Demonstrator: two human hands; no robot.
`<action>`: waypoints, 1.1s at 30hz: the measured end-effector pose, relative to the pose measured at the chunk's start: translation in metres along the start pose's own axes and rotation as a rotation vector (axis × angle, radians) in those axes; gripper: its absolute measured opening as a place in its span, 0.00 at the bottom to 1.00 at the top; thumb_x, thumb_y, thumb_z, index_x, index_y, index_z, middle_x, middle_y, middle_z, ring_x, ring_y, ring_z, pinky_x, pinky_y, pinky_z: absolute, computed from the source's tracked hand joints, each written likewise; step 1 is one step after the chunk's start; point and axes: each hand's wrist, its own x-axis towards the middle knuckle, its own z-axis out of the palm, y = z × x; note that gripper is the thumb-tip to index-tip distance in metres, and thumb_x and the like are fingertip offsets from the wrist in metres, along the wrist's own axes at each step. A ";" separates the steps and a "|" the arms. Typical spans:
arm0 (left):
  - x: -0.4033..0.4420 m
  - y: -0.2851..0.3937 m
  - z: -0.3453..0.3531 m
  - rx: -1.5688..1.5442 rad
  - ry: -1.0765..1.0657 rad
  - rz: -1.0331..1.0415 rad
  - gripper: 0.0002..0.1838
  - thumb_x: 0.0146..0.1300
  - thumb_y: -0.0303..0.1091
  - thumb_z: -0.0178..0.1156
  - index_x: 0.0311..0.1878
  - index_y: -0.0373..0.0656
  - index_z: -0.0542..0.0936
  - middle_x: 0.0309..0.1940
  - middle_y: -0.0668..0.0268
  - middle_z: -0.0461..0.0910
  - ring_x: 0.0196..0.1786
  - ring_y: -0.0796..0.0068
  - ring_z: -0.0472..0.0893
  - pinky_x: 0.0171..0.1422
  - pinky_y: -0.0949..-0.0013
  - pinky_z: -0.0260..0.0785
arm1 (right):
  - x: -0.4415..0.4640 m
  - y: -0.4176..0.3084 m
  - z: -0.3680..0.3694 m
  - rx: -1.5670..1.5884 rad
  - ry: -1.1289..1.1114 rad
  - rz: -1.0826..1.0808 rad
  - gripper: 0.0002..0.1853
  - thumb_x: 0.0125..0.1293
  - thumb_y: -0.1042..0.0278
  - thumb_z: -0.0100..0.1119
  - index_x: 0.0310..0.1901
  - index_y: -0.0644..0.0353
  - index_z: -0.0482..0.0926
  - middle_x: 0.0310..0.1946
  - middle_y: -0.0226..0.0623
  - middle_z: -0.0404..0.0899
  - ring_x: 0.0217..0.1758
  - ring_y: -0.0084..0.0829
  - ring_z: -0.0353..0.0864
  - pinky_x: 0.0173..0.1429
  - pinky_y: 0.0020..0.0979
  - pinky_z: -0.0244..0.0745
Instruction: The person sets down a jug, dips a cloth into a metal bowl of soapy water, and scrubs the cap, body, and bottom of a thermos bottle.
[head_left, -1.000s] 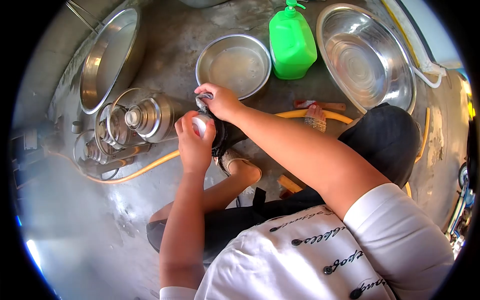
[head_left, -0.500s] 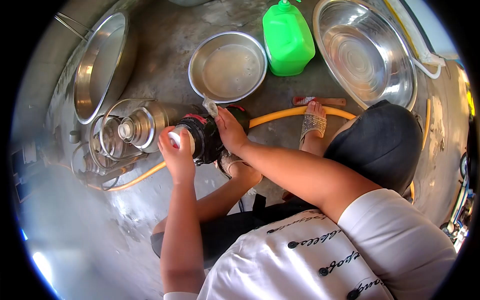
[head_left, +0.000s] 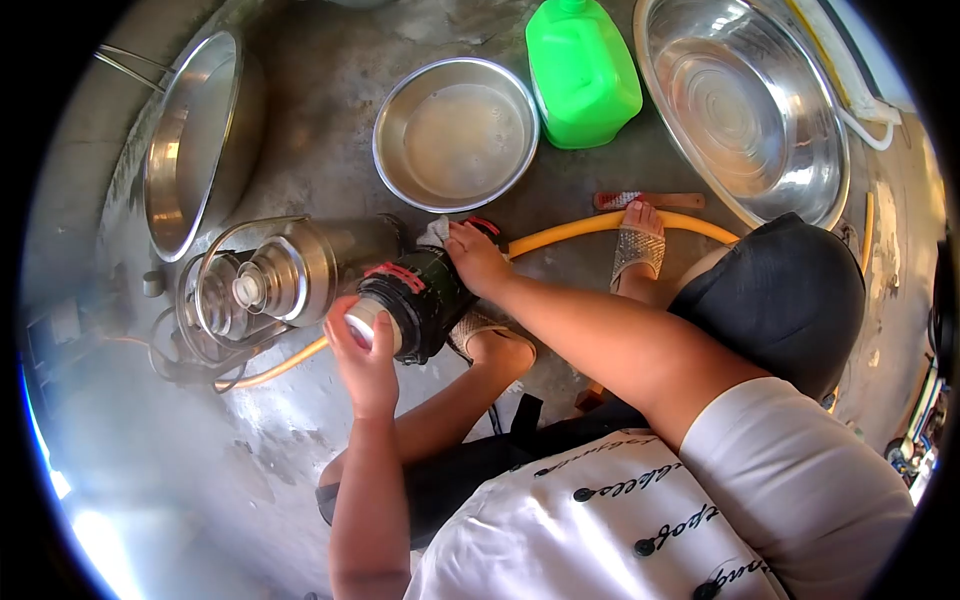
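A black thermos flask (head_left: 428,290) with red marks lies on its side, slightly tilted, in front of my legs. My left hand (head_left: 362,350) grips it around the pale neck, thumb and fingers on either side of the mouth. On the flask's far side, my right hand (head_left: 478,260) presses a small grey scrubber (head_left: 434,232) against the body near the base. Only part of the scrubber shows past my fingers. A steel basin (head_left: 462,140) of cloudy water stands just beyond the flask.
Steel thermos flasks (head_left: 300,270) with wire handles lie at left, by a tilted steel basin (head_left: 190,150). A green jug (head_left: 580,80) and a large steel basin (head_left: 725,110) stand at upper right. A brush (head_left: 650,200) lies near a yellow hose (head_left: 570,234) and my sandalled foot.
The scrubber has come from near the basin's rim down against the flask, my right hand with it. The flask and my left hand have shifted slightly toward my body.
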 end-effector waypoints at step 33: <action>-0.023 0.021 -0.012 0.055 -0.234 0.175 0.36 0.47 0.25 0.73 0.60 0.42 0.68 0.57 0.54 0.69 0.59 0.52 0.71 0.64 0.56 0.66 | -0.087 -0.085 -0.008 0.470 0.056 -0.326 0.19 0.56 0.79 0.63 0.52 0.57 0.79 0.66 0.50 0.71 0.73 0.46 0.67 0.74 0.39 0.61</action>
